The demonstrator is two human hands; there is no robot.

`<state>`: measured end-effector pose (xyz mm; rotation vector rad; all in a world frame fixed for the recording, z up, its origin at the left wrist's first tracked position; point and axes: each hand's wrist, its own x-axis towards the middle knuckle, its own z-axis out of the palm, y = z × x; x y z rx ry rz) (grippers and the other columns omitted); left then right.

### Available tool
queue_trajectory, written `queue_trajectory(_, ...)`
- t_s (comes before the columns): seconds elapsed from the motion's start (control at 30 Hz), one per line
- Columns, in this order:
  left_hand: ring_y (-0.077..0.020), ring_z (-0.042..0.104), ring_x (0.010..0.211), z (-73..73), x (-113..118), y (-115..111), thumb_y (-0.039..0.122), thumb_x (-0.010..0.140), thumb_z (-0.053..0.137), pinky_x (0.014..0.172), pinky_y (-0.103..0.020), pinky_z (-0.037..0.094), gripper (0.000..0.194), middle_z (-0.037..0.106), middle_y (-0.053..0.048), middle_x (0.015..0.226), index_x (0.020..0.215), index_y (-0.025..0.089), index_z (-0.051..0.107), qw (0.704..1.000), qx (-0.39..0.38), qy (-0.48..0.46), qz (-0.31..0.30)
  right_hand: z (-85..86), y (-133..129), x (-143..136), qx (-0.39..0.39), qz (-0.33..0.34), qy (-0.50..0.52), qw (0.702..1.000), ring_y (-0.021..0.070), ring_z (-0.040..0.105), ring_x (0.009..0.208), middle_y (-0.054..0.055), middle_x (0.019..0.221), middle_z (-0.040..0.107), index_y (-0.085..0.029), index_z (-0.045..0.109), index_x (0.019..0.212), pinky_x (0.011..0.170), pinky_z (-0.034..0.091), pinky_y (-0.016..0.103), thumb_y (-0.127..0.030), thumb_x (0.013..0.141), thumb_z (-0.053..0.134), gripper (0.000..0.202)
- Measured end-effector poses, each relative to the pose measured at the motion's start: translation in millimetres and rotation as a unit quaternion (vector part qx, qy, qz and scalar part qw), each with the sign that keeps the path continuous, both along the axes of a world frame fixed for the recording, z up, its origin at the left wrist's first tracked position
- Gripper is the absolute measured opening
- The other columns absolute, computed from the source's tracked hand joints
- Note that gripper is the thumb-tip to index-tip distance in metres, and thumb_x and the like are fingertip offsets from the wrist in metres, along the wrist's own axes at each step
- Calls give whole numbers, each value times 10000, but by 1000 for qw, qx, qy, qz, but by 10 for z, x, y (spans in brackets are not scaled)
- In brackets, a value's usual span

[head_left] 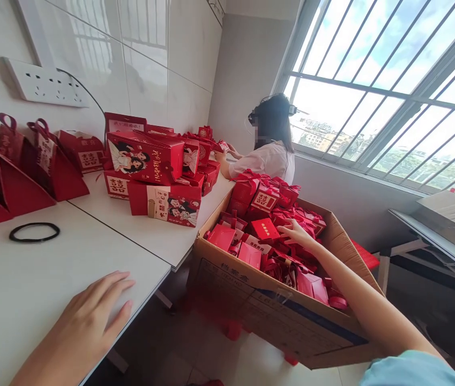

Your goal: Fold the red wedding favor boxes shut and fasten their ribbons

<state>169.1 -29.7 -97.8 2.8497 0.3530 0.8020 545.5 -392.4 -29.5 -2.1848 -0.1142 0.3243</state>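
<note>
My left hand (94, 311) lies flat on the white table (18, 279) near its edge, fingers stretched out and holding nothing. Over the large cardboard box (247, 300) reaches my right hand (297, 236), its fingers apart. Heaped in that box are several red gift boxes, some with ribbons. Closest to my right fingertips is a small red box with gold lettering (265, 229); whether they touch it I cannot tell. A folded red box with a printed couple (179, 206) rests at the table's far edge, under a stack of similar ones (142, 158).
Several red ribbon-handled boxes (56, 166) stand at the left by the wall, near a black ring-shaped band (34, 231). A power strip (46, 83) hangs above. Another person (269, 145) sits beyond the box, hands at red boxes. A grey table (444, 241) stands at the right.
</note>
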Motion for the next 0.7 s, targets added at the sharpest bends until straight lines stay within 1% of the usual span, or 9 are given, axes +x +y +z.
queue_trajectory(0.07,-257,665,1057,-12,0,-3,467,897,362,883,-428,536,439,690,-72,1155,1053,222,691,1000,5,-3,-4,-37,2,33,-18,-19,56,998,193,632,948,94,1177,597,-156,536,1245,800,562,382,-362,933,598,379)
queue_trajectory(0.13,-263,668,1053,-8,3,-14,470,901,359,877,-438,538,443,693,-77,1143,1047,215,691,1000,10,-11,-6,-73,7,88,-21,-29,113,993,200,629,972,98,1181,602,-154,552,1232,829,551,397,-421,944,567,393)
queue_trajectory(0.23,-266,673,1043,11,6,-22,464,908,362,872,-445,544,437,694,-82,1135,1046,207,687,1000,15,-16,-8,-155,32,190,-7,-34,189,981,197,633,968,98,1152,619,-142,567,1208,839,542,397,-469,962,513,413)
queue_trajectory(0.33,-263,670,1058,27,4,4,460,910,386,875,-435,549,412,694,-68,1144,1061,215,681,1000,19,-6,-17,-263,85,276,16,-37,239,970,196,633,965,95,1133,627,-134,583,1173,847,532,398,-487,965,496,419)
queue_trajectory(0.43,-257,667,1073,25,0,37,466,900,424,877,-410,550,384,698,-45,1150,1079,236,673,999,23,12,-37,-350,151,318,46,-34,271,961,189,637,933,87,1096,639,-133,596,1137,835,529,387,-498,958,501,417)
queue_trajectory(0.5,-260,671,1058,11,1,38,461,899,418,868,-403,547,380,701,-49,1142,1065,235,674,999,26,0,-35,-379,184,318,72,-25,284,956,178,642,899,79,1060,651,-132,608,1101,821,530,373,-499,956,504,408)
queue_trajectory(0.6,-265,673,1035,-6,8,7,445,903,394,855,-399,539,381,698,-66,1134,1046,227,672,999,33,-35,-22,-383,197,291,105,-19,290,951,164,643,857,70,1021,659,-129,615,1070,793,533,354,-501,959,500,405)
queue_trajectory(0.7,-271,671,1033,22,15,-30,453,897,400,856,-402,537,385,696,-76,1133,1041,223,674,999,29,-37,-21,-368,187,256,125,-25,282,951,152,637,817,64,1001,653,-127,605,1081,749,539,332,-493,966,493,399)
